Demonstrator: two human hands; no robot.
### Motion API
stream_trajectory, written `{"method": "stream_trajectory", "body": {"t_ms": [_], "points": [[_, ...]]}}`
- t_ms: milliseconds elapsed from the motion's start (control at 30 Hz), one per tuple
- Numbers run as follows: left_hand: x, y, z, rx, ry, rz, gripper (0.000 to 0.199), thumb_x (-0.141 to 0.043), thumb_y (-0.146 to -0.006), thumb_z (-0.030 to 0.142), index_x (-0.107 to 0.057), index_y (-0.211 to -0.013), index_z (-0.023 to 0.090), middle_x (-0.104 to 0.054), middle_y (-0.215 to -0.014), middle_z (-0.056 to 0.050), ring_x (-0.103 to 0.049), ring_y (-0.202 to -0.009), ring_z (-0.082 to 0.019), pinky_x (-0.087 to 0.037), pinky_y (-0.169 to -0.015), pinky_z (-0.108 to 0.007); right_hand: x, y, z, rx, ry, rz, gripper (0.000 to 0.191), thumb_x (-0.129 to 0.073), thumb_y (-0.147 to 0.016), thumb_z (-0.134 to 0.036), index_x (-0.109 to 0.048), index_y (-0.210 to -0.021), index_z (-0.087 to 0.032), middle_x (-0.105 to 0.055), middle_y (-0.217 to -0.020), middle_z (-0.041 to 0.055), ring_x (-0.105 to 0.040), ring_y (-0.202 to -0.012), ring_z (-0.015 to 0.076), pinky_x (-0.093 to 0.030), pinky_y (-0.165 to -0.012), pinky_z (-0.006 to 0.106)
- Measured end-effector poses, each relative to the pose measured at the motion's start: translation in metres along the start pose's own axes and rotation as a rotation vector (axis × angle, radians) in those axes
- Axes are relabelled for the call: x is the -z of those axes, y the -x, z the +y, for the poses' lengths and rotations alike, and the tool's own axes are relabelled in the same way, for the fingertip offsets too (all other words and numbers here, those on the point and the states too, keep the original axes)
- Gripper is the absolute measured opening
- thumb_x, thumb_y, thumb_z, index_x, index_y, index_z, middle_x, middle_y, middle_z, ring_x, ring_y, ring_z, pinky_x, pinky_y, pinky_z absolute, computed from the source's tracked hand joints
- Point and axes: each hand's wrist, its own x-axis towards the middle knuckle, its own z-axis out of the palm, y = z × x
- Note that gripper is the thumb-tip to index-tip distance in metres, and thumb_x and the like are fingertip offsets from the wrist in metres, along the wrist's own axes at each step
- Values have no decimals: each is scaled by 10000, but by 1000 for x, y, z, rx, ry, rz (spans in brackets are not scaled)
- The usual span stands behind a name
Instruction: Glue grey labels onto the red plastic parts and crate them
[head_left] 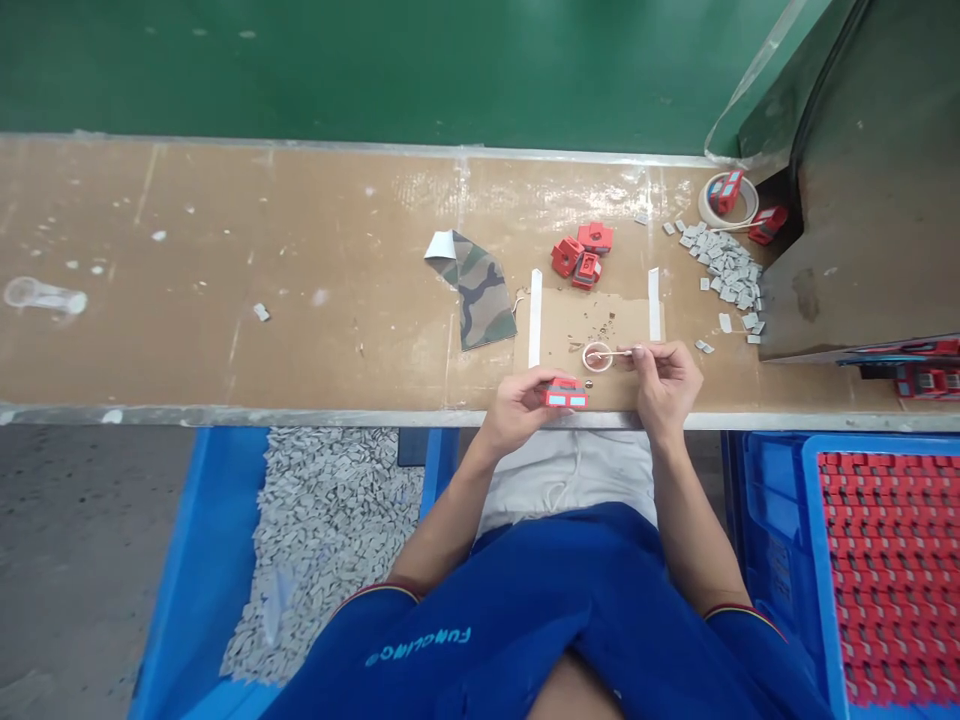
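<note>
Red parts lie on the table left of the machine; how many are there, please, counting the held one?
6: a red part in the left hand, three grouped beyond the cup, one at the tape roll and one beside that roll. More may be hidden.

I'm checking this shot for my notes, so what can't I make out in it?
All in the head view:
- Red toy: one side is partly hidden by the left hand.
- Stick: its held end is hidden by the right hand.
- Cup: what's in it is too small to identify.
- Blue crate: cut off by the right and bottom edges.
</note>
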Motion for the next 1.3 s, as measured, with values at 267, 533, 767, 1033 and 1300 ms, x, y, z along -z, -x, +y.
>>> {"method": "stream_trajectory", "body": {"t_ms": [267, 533, 767, 1033, 1300], "points": [[-4, 8, -1, -61, -340, 25, 318, -797, -877, 387, -767, -1119, 182, -816, -1071, -112, -769, -936, -220, -606, -817, -314, 10, 29, -20, 172, -11, -106, 142, -772, -934, -322, -663, -878, -251, -818, -856, 24, -805, -793, 209, -661, -668, 341], [-4, 6, 0, -81, -377, 11, 277, -786, -880, 378, -759, -1080, 188, -805, -1010, -98, -743, -875, -211, -575, -773, -306, 8, 35, -20, 219, 92, -200, 98, -751, -950, -330, -685, -913, -267, -832, -893, 19, -817, -842, 214, -669, -719, 355], [-4, 6, 2, -96, -421, 5, 263, -774, -891, 389, -755, -1070, 198, -806, -997, -84, -739, -873, -209, -555, -804, -317, 5, 36, -20, 203, 113, -225, 126, -737, -957, -371, -685, -902, -269, -833, -892, 26, -817, -839, 224, -669, -731, 367], [-2, 6, 0, -109, -402, -11, 238, -772, -891, 322, -748, -1089, 192, -800, -1010, -86, -735, -871, -197, -549, -753, -283, 6, 36, -21, 249, 149, -224, 82, -730, -964, -327, -685, -915, -278, -830, -897, 15, -812, -834, 209, -655, -724, 345], [-2, 6, 0, -60, -316, -1, 311, -794, -876, 394, -751, -1101, 183, -802, -1033, -97, -741, -883, -203, -591, -765, -298, 10, 21, -19, 309, 111, -60, 77, -716, -969, -304, -663, -921, -276, -773, -904, 31, -765, -866, 213, -615, -719, 366]]}}
